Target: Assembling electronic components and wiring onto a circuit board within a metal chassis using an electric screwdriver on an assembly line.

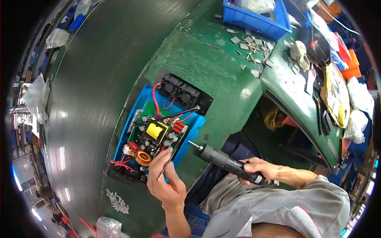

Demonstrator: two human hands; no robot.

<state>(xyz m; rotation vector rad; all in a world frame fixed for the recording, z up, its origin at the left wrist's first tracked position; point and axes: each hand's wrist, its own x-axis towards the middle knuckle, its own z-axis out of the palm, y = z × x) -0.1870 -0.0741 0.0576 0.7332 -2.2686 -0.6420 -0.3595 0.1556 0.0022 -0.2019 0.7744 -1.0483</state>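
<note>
My right hand (pixel 254 170) is wrapped round a black electric screwdriver (pixel 226 161), whose bit points up and left toward the blue housing. The fingers of my left hand (pixel 167 182) are pinched on a thin metal piece (pixel 160 175) at the near right side of the circuit board (pixel 149 107). That board sits in an open blue metal housing (pixel 193 126). On it are a yellow-wrapped transformer (pixel 155 130), a copper-wound ring coil (pixel 143 157) and red wires (pixel 154 97). A black end panel with two fans (pixel 178 93) stands at the housing's far end.
Loose screws and small metal plates (pixel 254 47) lie on the green bench near a blue bin (pixel 258 20). Small white parts (pixel 117 202) are piled at lower left, beside a clear plastic bag (pixel 109 227). A dark belt-like surface (pixel 87 99) runs along the left.
</note>
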